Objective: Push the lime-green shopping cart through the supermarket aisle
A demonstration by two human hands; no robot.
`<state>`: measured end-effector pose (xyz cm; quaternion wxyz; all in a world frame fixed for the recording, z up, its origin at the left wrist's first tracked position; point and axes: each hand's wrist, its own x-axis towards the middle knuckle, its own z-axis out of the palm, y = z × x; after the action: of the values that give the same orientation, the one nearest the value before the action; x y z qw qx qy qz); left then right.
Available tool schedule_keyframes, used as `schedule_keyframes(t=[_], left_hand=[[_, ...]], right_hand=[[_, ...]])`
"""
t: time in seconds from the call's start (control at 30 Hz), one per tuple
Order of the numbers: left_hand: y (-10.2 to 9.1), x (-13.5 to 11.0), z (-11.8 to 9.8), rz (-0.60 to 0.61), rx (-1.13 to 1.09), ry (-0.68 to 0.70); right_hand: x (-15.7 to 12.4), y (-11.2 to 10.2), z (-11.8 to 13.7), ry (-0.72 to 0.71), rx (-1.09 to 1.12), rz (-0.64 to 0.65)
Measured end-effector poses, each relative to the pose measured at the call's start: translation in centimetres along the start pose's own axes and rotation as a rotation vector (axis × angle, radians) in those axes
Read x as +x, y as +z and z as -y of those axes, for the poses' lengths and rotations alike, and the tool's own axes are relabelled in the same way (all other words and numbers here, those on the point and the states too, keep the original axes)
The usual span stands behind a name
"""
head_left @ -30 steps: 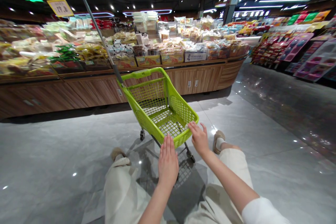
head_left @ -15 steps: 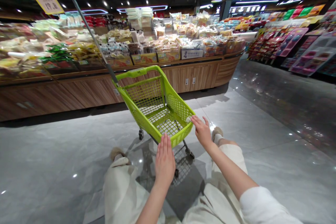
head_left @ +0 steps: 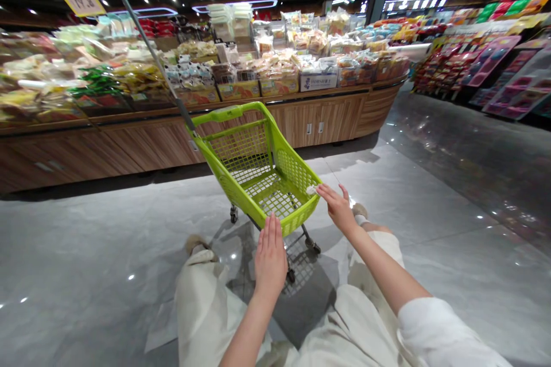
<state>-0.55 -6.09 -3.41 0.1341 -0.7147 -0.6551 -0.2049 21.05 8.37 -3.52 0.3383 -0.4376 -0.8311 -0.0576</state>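
Note:
A lime-green plastic shopping cart [head_left: 282, 135] stands before me, its lattice basket bare inside. My left hand [head_left: 271, 258] lies with fingers stretched out and together on the near rim of the basket. At the near right corner, my right hand [head_left: 338, 206] presses a small white wipe [head_left: 311, 190] against the basket's rim. Only the wipe's edge shows past the fingertips, so I cannot tell how large it is. A grey pole [head_left: 142, 31] rises from the cart's far left corner.
Behind the cart runs a wood-panelled display counter [head_left: 340, 120] piled with packaged snacks. A yellow-bordered price sign [head_left: 80, 0] hangs at upper left. More shelves [head_left: 503, 77] stand at right. My legs [head_left: 206, 309] flank the cart on the glossy grey floor [head_left: 430, 183].
My right hand and the wipe sit slightly farther right in view, along with the cart's corner. The whole view has shifted a little; my left hand stays on the rim.

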Motion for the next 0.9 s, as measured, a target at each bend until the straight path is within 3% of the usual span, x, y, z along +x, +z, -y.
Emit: schedule_keyframes(t=[0.07, 0.13, 0.2, 0.27, 0.33, 0.4, 0.47, 0.53, 0.57, 0.63, 0.77, 0.83, 0.9], left_hand=[[0.0, 0.2, -0.5, -0.004, -0.026, -0.006], [0.0, 0.4, -0.9, -0.014, -0.037, -0.025], [0.1, 0.4, -1.0, -0.021, -0.028, -0.039], [0.1, 0.3, -0.8, -0.013, -0.004, -0.042], [0.1, 0.1, -0.4, 0.003, 0.022, -0.035], [0.1, 0.0, 0.0, 0.016, 0.037, -0.022], [0.1, 0.0, 0.0, 0.019, 0.040, -0.009], [0.1, 0.1, -0.3, 0.014, 0.034, -0.008], [0.2, 0.2, -0.5, 0.009, 0.031, -0.014], [0.4, 0.3, -1.0, -0.003, 0.027, -0.034], [0.5, 0.4, -1.2, -0.006, 0.052, -0.056], [0.4, 0.2, -0.8, -0.002, 0.062, -0.052], [0.3, 0.0, -0.2, 0.005, 0.062, -0.037]], right_hand=[[0.0, 0.3, 1.9, 0.086, -0.023, -0.016], [-0.7, 0.8, 6.2, 0.100, -0.007, -0.012], [-1.7, 1.3, 10.5, 0.026, 0.050, 0.021], [-2.3, 1.5, 12.4, -0.101, 0.111, 0.062], [-2.2, 1.4, 10.8, -0.207, 0.132, 0.078], [-1.5, 1.0, 6.7, -0.217, 0.107, 0.054], [-0.5, 0.6, 2.4, -0.123, 0.056, 0.003], [0.2, 0.5, 0.5, 0.002, 0.011, -0.043], [0.3, 0.6, 0.8, 0.055, -0.002, -0.058], [-0.1, 1.0, 3.7, 0.107, 0.002, -0.068], [-2.0, 1.8, 11.6, -0.053, 0.104, 0.020], [-2.4, 1.7, 11.8, -0.177, 0.130, 0.060], [-2.0, 1.2, 8.8, -0.231, 0.111, 0.060]])
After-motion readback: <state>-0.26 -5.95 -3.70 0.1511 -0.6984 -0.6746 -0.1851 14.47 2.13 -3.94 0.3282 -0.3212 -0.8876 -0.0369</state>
